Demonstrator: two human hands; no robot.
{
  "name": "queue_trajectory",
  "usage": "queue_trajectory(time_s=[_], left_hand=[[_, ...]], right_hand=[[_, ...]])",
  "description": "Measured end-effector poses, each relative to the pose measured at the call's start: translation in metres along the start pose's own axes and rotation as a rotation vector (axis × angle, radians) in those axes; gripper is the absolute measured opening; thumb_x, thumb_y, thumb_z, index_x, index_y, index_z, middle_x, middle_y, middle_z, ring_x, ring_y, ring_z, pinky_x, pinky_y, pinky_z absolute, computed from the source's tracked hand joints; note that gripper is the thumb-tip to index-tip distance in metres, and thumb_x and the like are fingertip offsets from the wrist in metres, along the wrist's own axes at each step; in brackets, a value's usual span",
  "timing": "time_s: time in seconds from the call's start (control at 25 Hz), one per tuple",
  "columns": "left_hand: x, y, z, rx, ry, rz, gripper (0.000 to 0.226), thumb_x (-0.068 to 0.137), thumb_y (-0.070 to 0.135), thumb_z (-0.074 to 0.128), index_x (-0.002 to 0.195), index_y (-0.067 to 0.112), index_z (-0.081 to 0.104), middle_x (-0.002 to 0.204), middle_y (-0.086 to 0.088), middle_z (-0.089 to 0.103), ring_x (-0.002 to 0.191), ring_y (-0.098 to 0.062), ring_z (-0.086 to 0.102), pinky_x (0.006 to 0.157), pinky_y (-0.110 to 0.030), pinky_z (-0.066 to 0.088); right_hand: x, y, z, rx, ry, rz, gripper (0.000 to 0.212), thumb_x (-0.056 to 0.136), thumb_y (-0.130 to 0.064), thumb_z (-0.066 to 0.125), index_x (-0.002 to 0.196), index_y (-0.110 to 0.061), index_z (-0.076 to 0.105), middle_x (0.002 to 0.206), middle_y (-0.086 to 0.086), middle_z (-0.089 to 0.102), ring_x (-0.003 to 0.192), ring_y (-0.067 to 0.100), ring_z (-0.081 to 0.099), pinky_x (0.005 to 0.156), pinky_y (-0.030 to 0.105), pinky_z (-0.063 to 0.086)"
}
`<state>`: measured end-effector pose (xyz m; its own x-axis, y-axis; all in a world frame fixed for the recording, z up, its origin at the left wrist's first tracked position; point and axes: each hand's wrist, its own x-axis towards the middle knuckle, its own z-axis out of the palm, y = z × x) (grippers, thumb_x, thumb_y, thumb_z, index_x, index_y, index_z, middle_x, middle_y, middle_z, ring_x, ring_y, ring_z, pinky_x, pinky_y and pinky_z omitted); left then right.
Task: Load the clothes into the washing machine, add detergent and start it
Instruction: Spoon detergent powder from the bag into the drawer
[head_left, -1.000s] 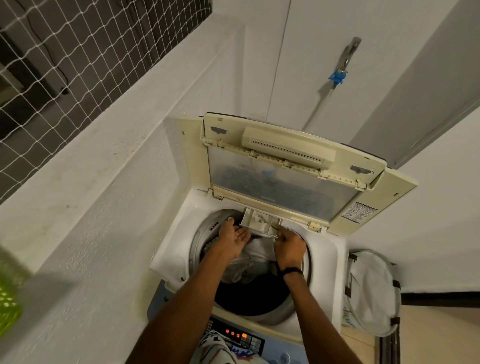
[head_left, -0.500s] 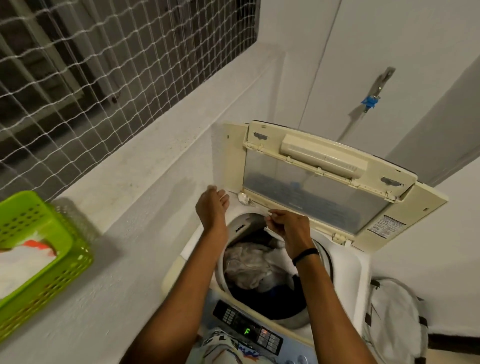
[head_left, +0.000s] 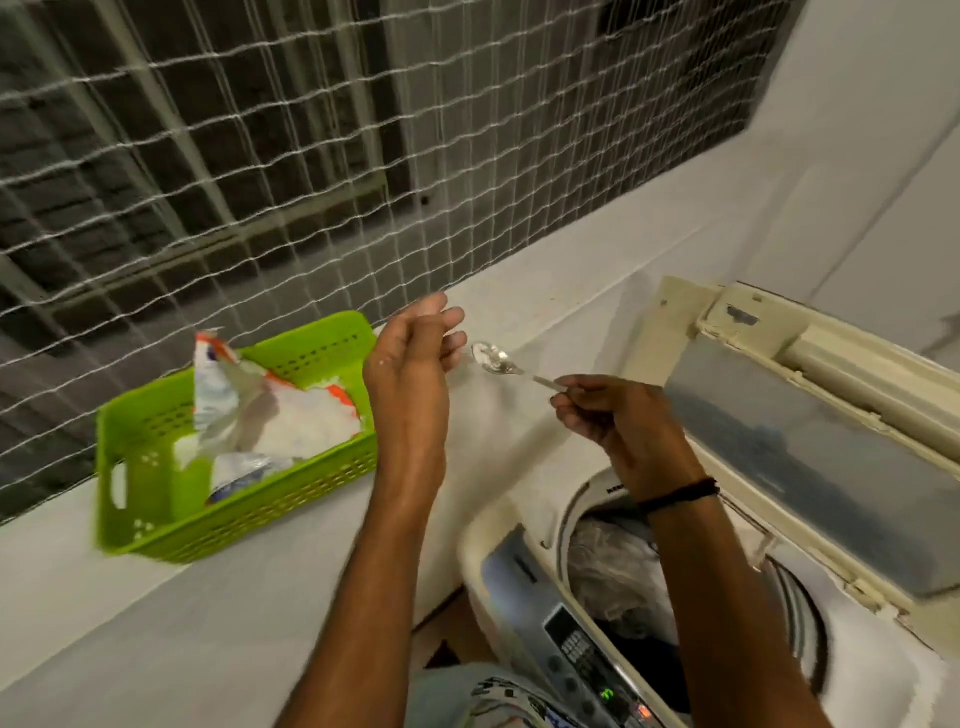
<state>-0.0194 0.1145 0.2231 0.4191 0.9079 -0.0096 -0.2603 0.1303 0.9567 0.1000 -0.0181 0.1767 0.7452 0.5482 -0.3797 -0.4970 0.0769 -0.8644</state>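
The top-loading washing machine stands at the lower right with its lid raised. Pale clothes lie in the drum. My right hand is shut on the handle of a metal spoon, whose bowl points left over the white ledge. My left hand hovers open just left of the spoon bowl, fingers spread. On the ledge stands a green basket holding an opened detergent bag with white powder showing.
A white ledge runs along the wall left of the machine. Netting and a window grille rise behind it. The control panel with a lit green digit faces me at the bottom.
The view has swung left from the drum to the ledge. Both hands have left the machine's rim; my right hand now holds a spoon out toward the basket, my left hand beside it.
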Motion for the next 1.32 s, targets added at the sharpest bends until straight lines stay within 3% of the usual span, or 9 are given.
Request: queue_trajectory(time_s=[0.24,0.36,0.52,0.68,0.8,0.96,1.12,1.24,1.32], left_hand=[[0.018,0.054,-0.111,0.361,0.336,0.351,0.009,0.093,0.029,0.064,0.087,0.029,0.070,0.080,0.009,0.072,0.074,-0.004,0.064,0.074,-0.024,0.052],[0.028,0.058,-0.161,0.595,0.458,0.261,0.016,0.089,0.040,0.063,0.093,0.028,0.072,0.082,0.011,0.072,0.078,-0.007,0.067,0.080,-0.030,0.055],[0.043,0.043,-0.208,0.936,0.433,0.005,0.031,0.087,0.044,0.060,0.104,0.022,0.072,0.099,-0.003,0.075,0.096,-0.029,0.068,0.090,-0.044,0.053],[0.048,0.035,-0.212,0.991,0.289,-0.136,0.026,0.089,0.048,0.061,0.080,0.025,0.068,0.091,-0.004,0.073,0.091,-0.031,0.065,0.083,-0.037,0.051],[0.053,0.030,-0.211,0.932,0.251,-0.163,0.031,0.092,0.042,0.060,0.068,0.022,0.062,0.081,-0.006,0.069,0.085,-0.030,0.064,0.077,-0.034,0.048],[0.057,0.026,-0.208,0.921,0.225,-0.143,0.020,0.096,0.035,0.052,0.087,0.021,0.063,0.097,-0.011,0.071,0.096,-0.035,0.064,0.088,-0.045,0.052],[0.057,0.026,-0.206,0.845,0.211,-0.092,0.017,0.097,0.034,0.046,0.086,0.023,0.054,0.099,-0.021,0.068,0.094,-0.041,0.064,0.084,-0.051,0.054],[0.059,0.019,-0.214,0.796,0.228,-0.090,0.020,0.084,0.050,0.041,0.082,0.036,0.055,0.094,-0.021,0.067,0.091,-0.043,0.066,0.080,-0.059,0.055],[0.066,0.006,-0.226,0.779,0.236,-0.090,0.023,0.077,0.058,0.040,0.081,0.043,0.057,0.090,-0.014,0.068,0.091,-0.039,0.067,0.080,-0.060,0.056]], right_hand=[[-0.009,0.004,0.122,-0.246,-0.270,-0.111,0.014,0.084,0.009,0.059,0.088,0.008,0.072,0.073,0.024,0.069,0.062,0.028,0.067,0.059,0.029,0.060],[-0.004,0.024,0.171,-0.655,-0.290,-0.297,0.018,0.080,-0.006,0.059,0.077,-0.006,0.077,0.070,0.014,0.073,0.067,0.032,0.070,0.068,0.039,0.061],[-0.003,0.040,0.210,-1.254,-0.184,-0.537,0.024,0.078,-0.022,0.060,0.095,-0.012,0.075,0.102,0.011,0.071,0.105,0.037,0.057,0.088,0.033,0.042],[0.004,0.046,0.224,-1.280,-0.137,-0.525,0.027,0.081,-0.019,0.062,0.105,-0.005,0.065,0.113,0.014,0.065,0.113,0.036,0.050,0.091,0.035,0.035],[0.012,0.051,0.228,-1.299,-0.155,-0.483,0.028,0.079,-0.022,0.058,0.097,-0.004,0.068,0.103,0.017,0.068,0.106,0.039,0.054,0.087,0.036,0.042],[0.019,0.053,0.234,-1.210,-0.267,-0.286,0.035,0.064,-0.029,0.047,0.074,-0.008,0.072,0.077,0.012,0.074,0.085,0.028,0.068,0.080,0.032,0.054],[0.020,0.053,0.241,-1.054,-0.390,0.043,0.020,0.075,-0.014,0.061,0.089,-0.002,0.068,0.079,0.013,0.073,0.060,0.024,0.067,0.054,0.027,0.055],[0.022,0.055,0.241,-0.981,-0.450,0.113,0.016,0.056,-0.010,0.052,0.063,-0.004,0.066,0.064,0.014,0.064,0.059,0.028,0.054,0.055,0.036,0.053],[0.033,0.063,0.238,-0.892,-0.455,0.147,0.041,0.042,-0.011,0.045,0.069,0.005,0.070,0.064,0.018,0.063,0.066,0.029,0.051,0.071,0.053,0.054]])
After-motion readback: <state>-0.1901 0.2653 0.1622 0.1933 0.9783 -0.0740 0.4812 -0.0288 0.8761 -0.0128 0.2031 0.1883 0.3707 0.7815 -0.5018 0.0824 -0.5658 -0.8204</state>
